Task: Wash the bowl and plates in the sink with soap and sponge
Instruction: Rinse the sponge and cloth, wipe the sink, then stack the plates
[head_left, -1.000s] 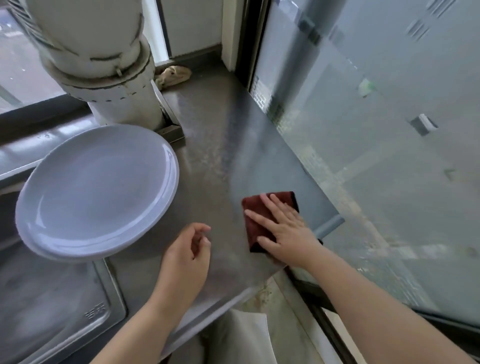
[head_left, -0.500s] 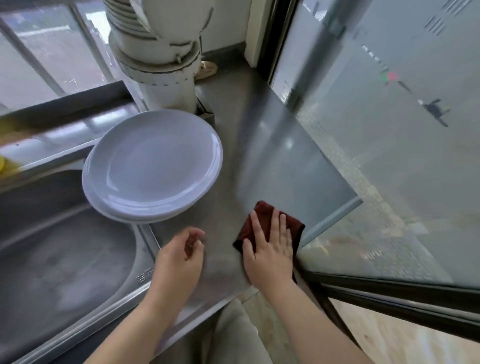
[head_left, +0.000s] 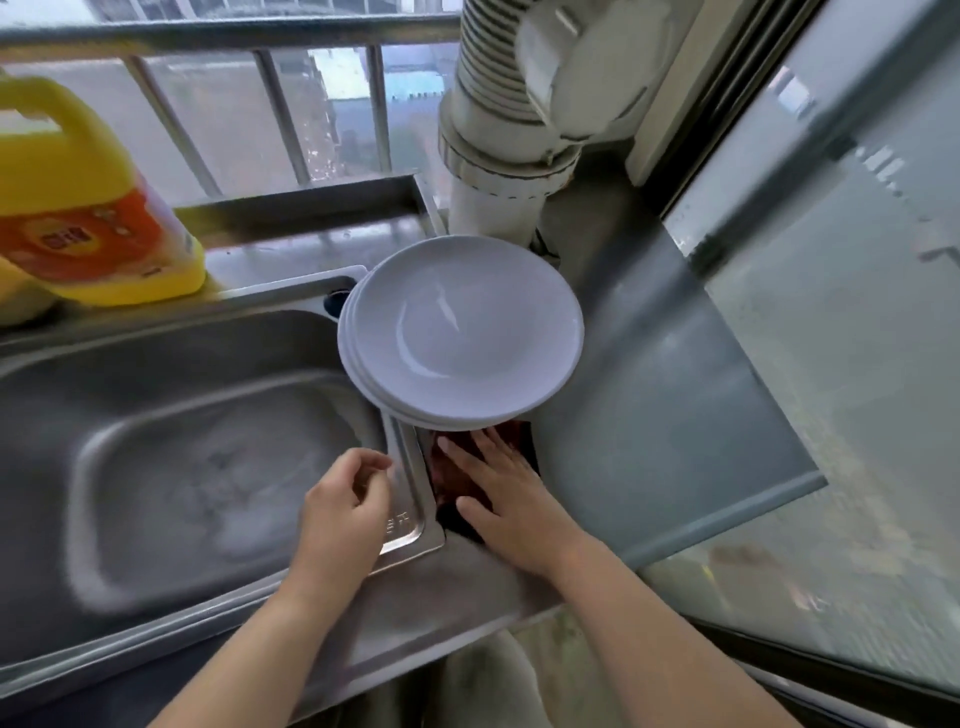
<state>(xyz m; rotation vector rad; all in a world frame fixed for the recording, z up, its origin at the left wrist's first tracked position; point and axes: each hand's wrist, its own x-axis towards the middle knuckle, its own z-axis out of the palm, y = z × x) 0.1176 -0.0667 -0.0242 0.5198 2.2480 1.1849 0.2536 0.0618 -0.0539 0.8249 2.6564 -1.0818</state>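
Observation:
A stack of white plates (head_left: 462, 332) sits on the steel counter, overhanging the right rim of the sink (head_left: 405, 467). Just in front of the stack lies a dark red cloth (head_left: 452, 478). My right hand (head_left: 514, 499) presses flat on that cloth with straight fingers, fingertips close to the plates' near edge. My left hand (head_left: 345, 512) hovers over the sink's right rim with fingers loosely curled, holding nothing. The sink basin holds no dishes that I can see.
A yellow detergent jug (head_left: 78, 208) stands on the ledge behind the sink at the left. A wide white pipe (head_left: 509, 156) rises behind the plates. A frosted glass panel (head_left: 831, 312) bounds the counter (head_left: 649, 405) on the right; window bars run along the back.
My right hand has slid the red cloth leftward across the counter to the sink rim, right under the plates' edge. The view has swung left, bringing the sink and jug into sight.

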